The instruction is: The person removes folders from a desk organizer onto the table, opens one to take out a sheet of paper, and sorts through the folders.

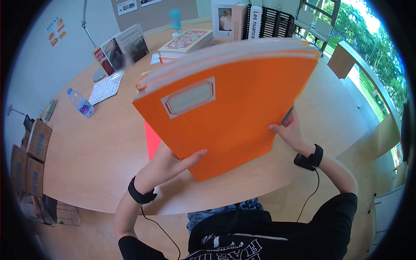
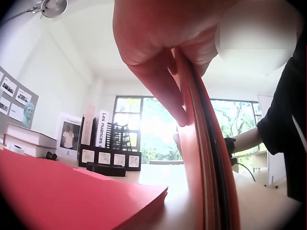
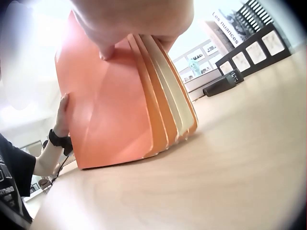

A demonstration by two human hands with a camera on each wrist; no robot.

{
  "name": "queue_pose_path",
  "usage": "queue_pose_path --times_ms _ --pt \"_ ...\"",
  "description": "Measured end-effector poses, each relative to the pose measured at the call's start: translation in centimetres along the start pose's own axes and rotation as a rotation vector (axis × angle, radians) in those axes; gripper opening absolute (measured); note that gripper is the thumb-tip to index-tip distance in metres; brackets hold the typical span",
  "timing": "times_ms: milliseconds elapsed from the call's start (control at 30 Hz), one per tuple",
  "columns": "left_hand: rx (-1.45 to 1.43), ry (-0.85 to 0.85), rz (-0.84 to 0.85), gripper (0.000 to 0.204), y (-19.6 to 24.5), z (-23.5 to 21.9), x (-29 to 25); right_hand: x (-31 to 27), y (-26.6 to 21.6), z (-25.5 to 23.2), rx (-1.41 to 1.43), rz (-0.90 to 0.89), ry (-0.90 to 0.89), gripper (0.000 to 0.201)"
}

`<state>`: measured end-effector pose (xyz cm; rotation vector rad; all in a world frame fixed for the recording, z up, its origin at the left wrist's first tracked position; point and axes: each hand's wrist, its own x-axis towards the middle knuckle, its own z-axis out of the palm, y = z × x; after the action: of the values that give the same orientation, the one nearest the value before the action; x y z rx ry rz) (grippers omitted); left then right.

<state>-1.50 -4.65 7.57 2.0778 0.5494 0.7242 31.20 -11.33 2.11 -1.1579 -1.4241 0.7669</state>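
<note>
The worktop (image 1: 99, 143) is a wide, rounded slab of pale wood. Above its near edge both hands hold a stack of orange folders (image 1: 229, 108) upright and tilted, lower edge down near the wood; the front cover bears a framed label (image 1: 189, 98). The right wrist view shows what the head view does not: the stack's lower corner rests on the worktop, and it fans into several separate folders with paler sheets between. The left wrist view alone shows a red folder (image 2: 72, 191) lying flat on the wood just beside the stack; from the head only a sliver of it peeks out behind. At the far edge stand books (image 1: 186, 41) and a black rack (image 1: 273, 21); a water bottle (image 1: 80, 103) lies well to the left.

The left hand (image 1: 167, 164) grips the stack's lower left edge, thumb across the front cover, fingers behind. The right hand (image 1: 290, 130) pinches the right edge, thumb in front, fingers curled behind.
</note>
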Motion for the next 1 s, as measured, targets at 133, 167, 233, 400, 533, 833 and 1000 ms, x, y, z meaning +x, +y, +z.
queue_pose_path --times_ms 133,167,233,400,533,833,1000 --pt "-0.049 0.144 -0.005 0.040 1.1 -2.5 0.9 2.6 -3.9 1.6 0.086 -0.035 0.028 0.067" --pt "-0.156 0.224 -0.050 0.043 1.4 -3.3 1.4 3.3 -4.6 2.1 0.081 0.024 0.013 0.064" --pt "-0.130 0.239 -0.144 0.048 1.2 -6.0 2.2 5.2 -5.5 3.5 0.101 0.013 -0.024 0.060" --pt "-0.051 0.323 -0.356 0.063 -2.5 -9.4 2.3 8.0 -3.5 7.4 0.166 0.143 -0.073 0.051" --pt "0.069 0.276 -0.682 0.065 -8.0 -10.7 1.6 9.9 0.5 10.1 0.189 0.295 -0.193 0.043" --pt "0.547 0.187 -0.709 0.060 -12.5 -9.5 0.9 12.1 3.7 10.6 -0.250 0.440 -0.467 0.046" --pt "0.591 0.127 -0.628 0.057 -14.6 -10.0 0.1 12.4 2.4 9.5 -0.578 0.489 -0.500 0.050"
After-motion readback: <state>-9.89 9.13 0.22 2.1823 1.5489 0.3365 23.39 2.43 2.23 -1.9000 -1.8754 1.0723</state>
